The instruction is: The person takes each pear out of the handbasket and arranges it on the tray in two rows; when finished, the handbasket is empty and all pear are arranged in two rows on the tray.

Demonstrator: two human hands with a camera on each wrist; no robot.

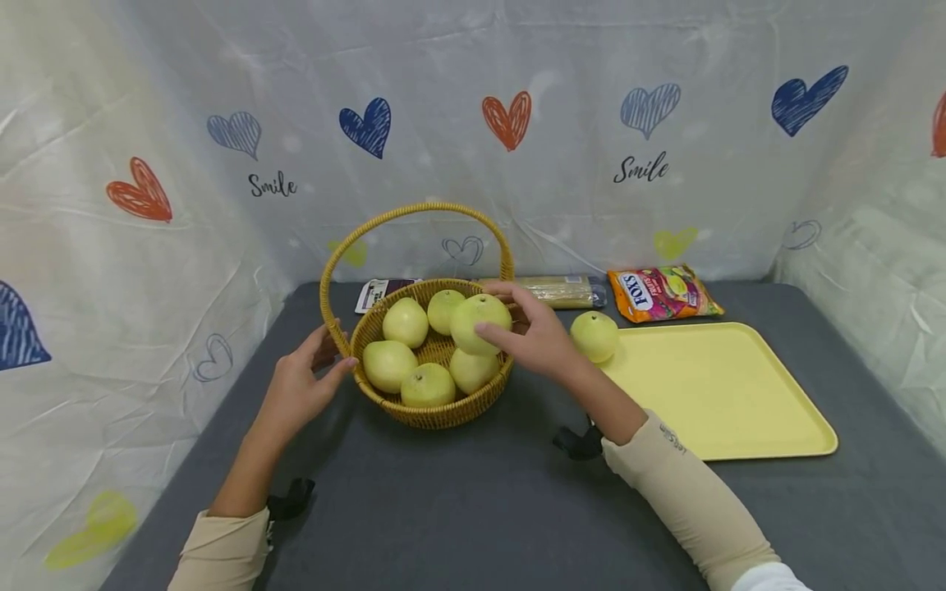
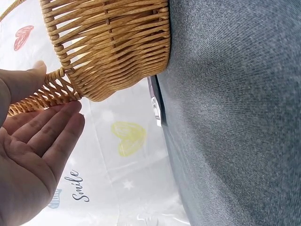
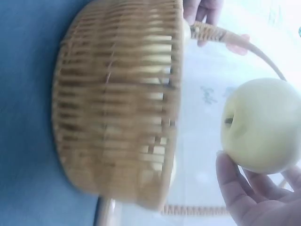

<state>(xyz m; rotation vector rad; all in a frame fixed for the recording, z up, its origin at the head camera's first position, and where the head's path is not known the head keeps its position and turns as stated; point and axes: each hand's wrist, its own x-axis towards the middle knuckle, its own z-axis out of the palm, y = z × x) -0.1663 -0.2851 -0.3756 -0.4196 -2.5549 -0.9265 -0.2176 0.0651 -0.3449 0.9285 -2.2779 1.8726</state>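
Observation:
A wicker basket [image 1: 436, 417] with a tall arched handle [image 1: 414, 210] stands on the table, with several round pale yellow-green pears inside. My left hand [image 1: 299, 390] holds the left foot of the handle. In the left wrist view its thumb [image 2: 28, 77] lies on one side and its fingers on the other. My right hand [image 1: 535, 328] grips one pear [image 1: 479, 322] above the basket's right side. The right wrist view shows the held pear [image 3: 261, 127], stem dimple facing the basket, apart from the rim. Another pear [image 1: 594, 336] sits by the tray's left edge.
A yellow tray [image 1: 724, 386] lies on the right of the dark grey table. Behind it is an orange FOX'S candy bag [image 1: 661, 293]. A long clear packet [image 1: 562, 291] and a white-labelled pack [image 1: 380, 291] lie behind the basket. A heart-printed curtain [image 1: 443, 74] encloses the table.

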